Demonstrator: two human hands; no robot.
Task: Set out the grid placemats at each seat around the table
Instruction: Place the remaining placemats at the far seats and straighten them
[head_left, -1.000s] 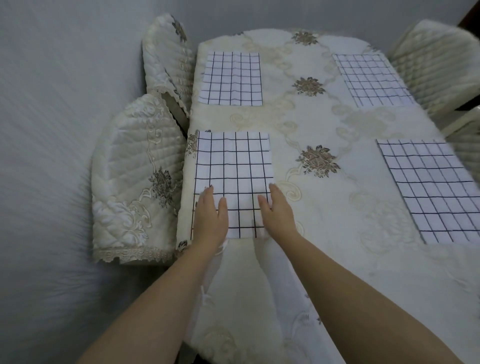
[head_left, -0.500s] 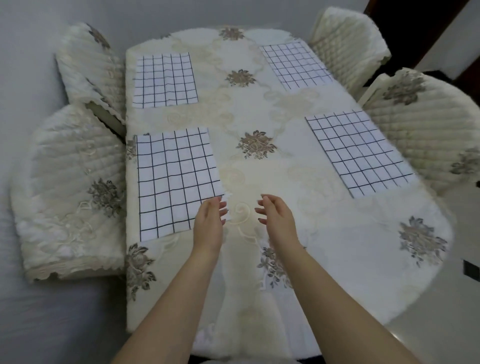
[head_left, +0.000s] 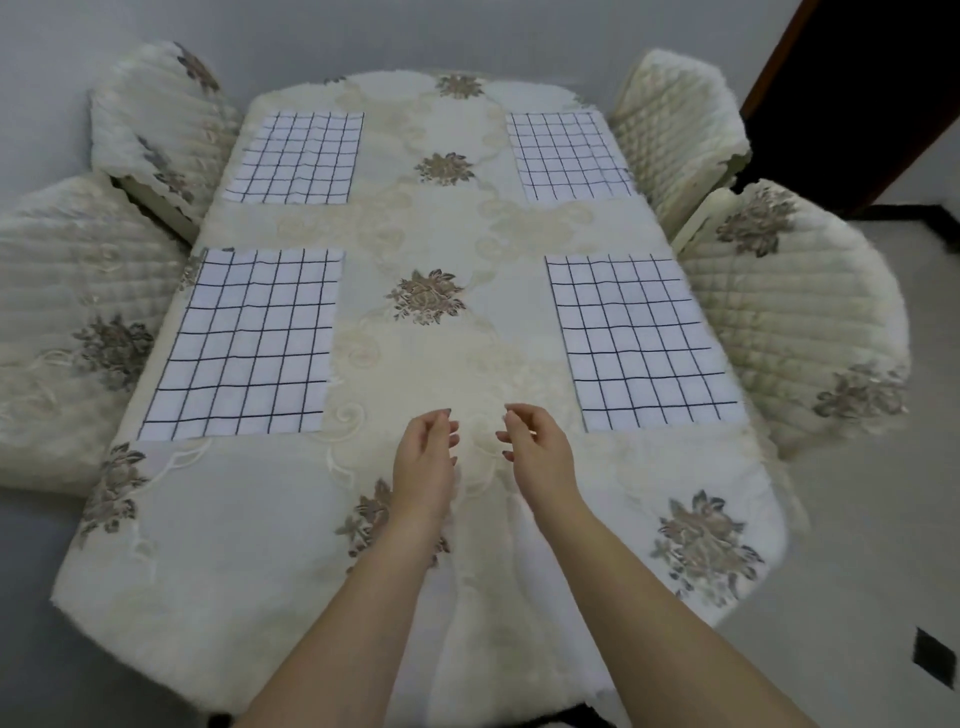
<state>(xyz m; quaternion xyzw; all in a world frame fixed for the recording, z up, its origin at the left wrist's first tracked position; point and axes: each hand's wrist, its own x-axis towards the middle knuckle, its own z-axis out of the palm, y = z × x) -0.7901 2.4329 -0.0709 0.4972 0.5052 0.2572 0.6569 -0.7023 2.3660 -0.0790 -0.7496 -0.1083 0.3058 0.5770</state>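
Note:
Several white placemats with black grid lines lie flat on the cream embroidered tablecloth (head_left: 249, 519): one near left (head_left: 249, 343), one near right (head_left: 639, 338), one far left (head_left: 298, 158), one far right (head_left: 569, 156). Each sits in front of a covered chair. My left hand (head_left: 423, 462) and right hand (head_left: 535, 457) hover side by side over the table's middle, near its front end. Their fingers are loosely curled and hold nothing. Neither hand touches a placemat.
Two quilted cream chairs stand on the left (head_left: 62, 322) (head_left: 156, 124) and two on the right (head_left: 795, 322) (head_left: 680, 124), pushed against the table. A grey wall is behind, with a dark doorway (head_left: 857, 93) at the far right. Pale floor (head_left: 883, 519) shows on the right.
My hands lifted off the near-left placemat and moved right to the table's middle. The view swung right and now takes in the whole table.

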